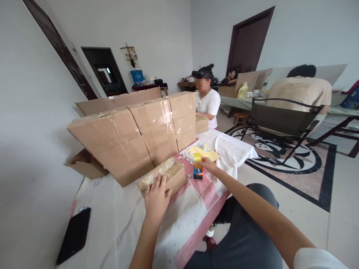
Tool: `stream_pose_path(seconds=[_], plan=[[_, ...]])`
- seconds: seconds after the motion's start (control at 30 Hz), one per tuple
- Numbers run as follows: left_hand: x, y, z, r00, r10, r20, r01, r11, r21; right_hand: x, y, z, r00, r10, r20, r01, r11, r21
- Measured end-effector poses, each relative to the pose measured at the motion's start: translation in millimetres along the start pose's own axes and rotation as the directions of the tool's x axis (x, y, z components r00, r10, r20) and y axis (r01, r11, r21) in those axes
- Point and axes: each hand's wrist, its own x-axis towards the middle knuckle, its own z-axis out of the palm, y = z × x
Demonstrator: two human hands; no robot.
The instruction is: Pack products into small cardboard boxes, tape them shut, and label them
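The small carton (pixel 177 180) was set on the cloth-covered table (pixel 117 224), nearer than the stacked cartons (pixel 157 127), its long axis slanted from near left to far right. Just to its right, the tape dispenser (pixel 198 173) was pointed lengthwise away from the wearer, its yellow roll (pixel 198 158) at the far end. It was gripped by the right hand (pixel 209 165), whose fingers were partly hidden. The left hand (pixel 157 191) was laid on the carton with fingers spread apart, and part of the top was covered by it. The left forearm was cut off by the lower edge; the hands of a co-worker in white (pixel 211 106) were hidden behind cartons. A folding chair (pixel 283 117) was placed over patterned flooring (pixel 316 181), before pale walls.
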Motion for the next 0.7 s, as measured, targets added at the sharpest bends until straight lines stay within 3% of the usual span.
stream_pose_path(seconds=[0.23, 0.53, 0.63, 0.7], plan=[[10, -28, 13, 0.995, 0.056, -0.077, -0.058, 0.998, -0.016, 6, 7, 4, 0.998, -0.011, 0.062, 0.014, 0.999, -0.047], [7, -40, 36, 0.971, 0.068, -0.227, -0.043, 0.993, 0.113, 10, 32, 43, 0.993, -0.114, -0.035, 0.108, 0.984, -0.142], [8, -50, 42, 0.973, 0.06, -0.222, -0.035, 0.993, 0.114, -10, 34, 25, 0.978, -0.205, 0.027, 0.207, 0.967, -0.149], [12, -62, 47, 0.984, 0.08, -0.16, -0.068, 0.994, 0.081, -29, 34, 3, 0.94, -0.327, 0.101, 0.341, 0.918, -0.202]])
